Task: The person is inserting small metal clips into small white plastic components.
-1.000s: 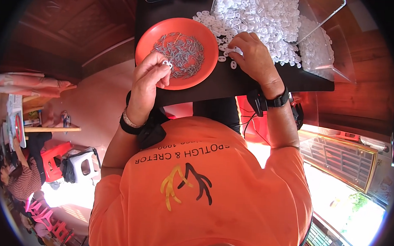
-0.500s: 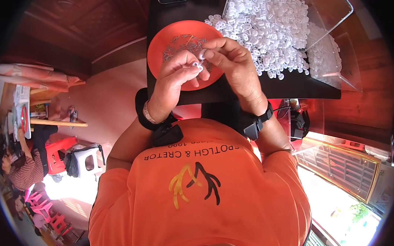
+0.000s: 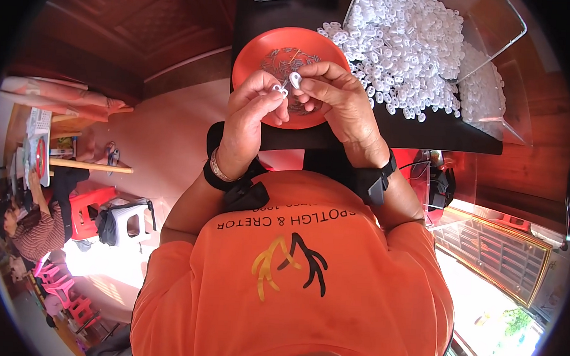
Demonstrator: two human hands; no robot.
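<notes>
1. Since one second ago, the right hand [image 3: 348, 111] has left the heap of white pieces [image 3: 405, 49] and come over beside the left hand [image 3: 244, 116].
2. Thumb and forefinger of the left hand pinch a small white link [image 3: 280, 90] with holes in it; the other fingers curl beneath. Whether a grey bit is gripped along with it is too small to tell.
3. Thumb and forefinger of the right hand grasp a white oval [image 3: 295, 80], tipped up on edge. It is just beside the link; whether the two touch, I cannot tell.
4. Both held things are above the orange bowl [image 3: 245, 56], partly hiding its inside, where many grey screws [image 3: 290, 58] lie loose.
5. Under the bowl is a black table [image 3: 445, 142]. The heap spreads over it to the right of the bowl, a few pieces lying near the front edge.
6. Farther right, a second heap [image 3: 483, 91] of white pieces sits beside clear plastic.
7. Each wrist wears a black strap, and the left one also a patterned band [image 3: 219, 165].
8. Far to the left, a person in a striped top [image 3: 44, 236] is beside a red stool [image 3: 83, 212].
</notes>
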